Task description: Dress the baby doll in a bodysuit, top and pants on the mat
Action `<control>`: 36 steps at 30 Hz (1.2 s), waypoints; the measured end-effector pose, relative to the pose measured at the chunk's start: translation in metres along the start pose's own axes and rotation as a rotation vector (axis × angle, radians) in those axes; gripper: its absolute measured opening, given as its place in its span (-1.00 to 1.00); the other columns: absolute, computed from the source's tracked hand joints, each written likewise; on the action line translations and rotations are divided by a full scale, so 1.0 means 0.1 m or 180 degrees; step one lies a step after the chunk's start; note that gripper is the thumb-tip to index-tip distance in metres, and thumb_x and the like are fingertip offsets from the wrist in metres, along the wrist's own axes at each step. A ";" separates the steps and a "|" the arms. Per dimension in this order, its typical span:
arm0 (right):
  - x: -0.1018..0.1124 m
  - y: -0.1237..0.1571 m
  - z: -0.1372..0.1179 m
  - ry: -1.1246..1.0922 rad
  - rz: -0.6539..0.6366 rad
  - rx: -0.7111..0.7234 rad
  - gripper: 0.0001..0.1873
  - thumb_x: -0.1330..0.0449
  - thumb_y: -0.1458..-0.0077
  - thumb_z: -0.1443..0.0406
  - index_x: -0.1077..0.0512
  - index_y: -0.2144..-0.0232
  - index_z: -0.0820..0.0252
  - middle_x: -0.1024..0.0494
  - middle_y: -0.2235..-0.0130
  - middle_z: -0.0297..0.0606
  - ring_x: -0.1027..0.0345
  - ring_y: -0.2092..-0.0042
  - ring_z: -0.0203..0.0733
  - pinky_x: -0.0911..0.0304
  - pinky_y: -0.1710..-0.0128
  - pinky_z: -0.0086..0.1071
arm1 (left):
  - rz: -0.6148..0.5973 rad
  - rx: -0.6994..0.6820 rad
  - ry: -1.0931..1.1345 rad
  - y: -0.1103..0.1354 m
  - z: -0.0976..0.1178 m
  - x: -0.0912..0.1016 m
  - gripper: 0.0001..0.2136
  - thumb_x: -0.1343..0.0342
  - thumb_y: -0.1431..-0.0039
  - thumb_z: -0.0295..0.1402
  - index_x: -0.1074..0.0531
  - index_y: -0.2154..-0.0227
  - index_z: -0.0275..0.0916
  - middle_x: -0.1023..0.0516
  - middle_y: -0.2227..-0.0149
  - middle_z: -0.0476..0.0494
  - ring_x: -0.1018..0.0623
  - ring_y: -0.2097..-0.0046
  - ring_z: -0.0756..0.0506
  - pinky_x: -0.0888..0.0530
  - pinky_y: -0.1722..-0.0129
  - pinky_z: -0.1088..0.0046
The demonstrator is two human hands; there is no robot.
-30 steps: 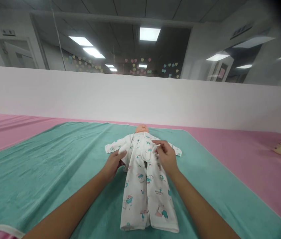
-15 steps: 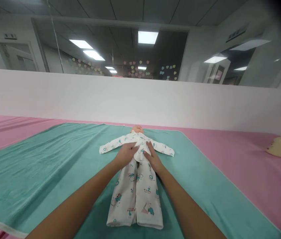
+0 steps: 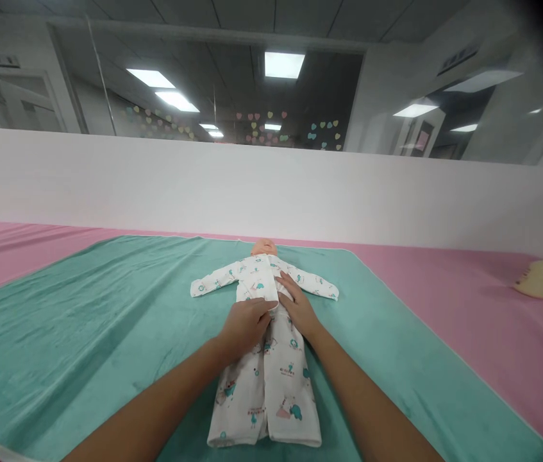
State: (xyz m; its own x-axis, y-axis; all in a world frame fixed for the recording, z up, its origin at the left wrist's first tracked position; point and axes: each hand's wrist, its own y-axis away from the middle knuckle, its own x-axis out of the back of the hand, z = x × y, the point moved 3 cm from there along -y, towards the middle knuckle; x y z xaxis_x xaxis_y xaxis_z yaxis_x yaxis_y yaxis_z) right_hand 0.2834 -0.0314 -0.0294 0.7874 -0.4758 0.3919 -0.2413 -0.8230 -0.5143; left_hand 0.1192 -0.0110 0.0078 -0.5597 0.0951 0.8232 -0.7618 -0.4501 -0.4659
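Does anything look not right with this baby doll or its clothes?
Yes, a little: the white printed sleepsuit is folded over at the middle of the doll, by the left hand and right hand, so it looks bunched there, not flat.

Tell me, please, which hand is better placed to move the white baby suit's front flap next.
Probably the left hand: its fingers sit on the edge of the folded front flap of the white printed baby suit, while the right hand lies flat beside the flap, better for steadying.
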 end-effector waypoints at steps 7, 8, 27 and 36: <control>0.00 0.04 -0.37 0.0931 0.0848 -0.0078 -0.69 0.05 -0.15 0.11 -0.40 0.33 0.12 -0.45 0.33 -0.27 -0.30 0.27 -0.19 -0.20 0.24 -0.29 | -0.0099 -0.0059 0.0169 0.02 0.00 -0.02 -0.75 0.14 -0.11 -0.48 -0.45 0.47 -0.19 -0.50 0.42 0.00 -0.44 0.35 -0.02 -0.26 0.36 0.47; -0.03 0.05 -0.41 0.0995 0.0725 -0.0182 -0.70 0.04 -0.14 0.09 -0.39 0.31 0.11 -0.44 0.38 -0.31 -0.29 0.33 -0.21 -0.18 0.32 -0.32 | -0.0089 -0.0075 0.0172 0.02 0.01 -0.01 -0.76 0.14 -0.10 -0.48 -0.43 0.49 -0.20 -0.49 0.43 0.00 -0.43 0.38 -0.01 -0.25 0.39 0.47; -0.28 0.15 -0.63 0.1310 0.0058 -0.0233 -0.69 0.03 -0.14 0.10 -0.28 0.09 0.00 -0.49 0.37 -0.40 -0.33 0.36 -0.22 -0.13 0.41 -0.37 | -0.0019 0.1807 0.1434 0.38 -0.90 0.23 -0.61 0.15 -0.10 0.00 -0.32 0.52 -0.23 -0.39 0.53 -0.01 -0.36 0.46 -0.05 -0.22 0.44 0.47; -0.33 0.18 -0.81 0.1413 -0.0341 0.0337 -0.60 -0.12 -0.02 0.07 -0.29 0.07 -0.02 -0.33 0.04 -0.29 -0.30 0.34 -0.26 -0.21 0.38 -0.35 | -0.0196 0.1745 0.1661 0.40 -0.79 0.21 -0.67 0.07 -0.05 -0.08 -0.23 0.63 -0.23 -0.29 0.58 0.03 -0.26 0.48 -0.02 -0.15 0.49 0.49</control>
State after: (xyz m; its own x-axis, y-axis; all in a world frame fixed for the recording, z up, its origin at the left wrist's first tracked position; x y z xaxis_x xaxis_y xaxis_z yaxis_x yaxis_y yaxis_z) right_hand 0.2069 -0.0555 0.0096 0.4803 -0.4955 0.7237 -0.0945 -0.8496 -0.5189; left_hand 0.0508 0.0426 -0.0188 -0.7070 0.4807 0.5187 -0.6017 -0.7943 -0.0840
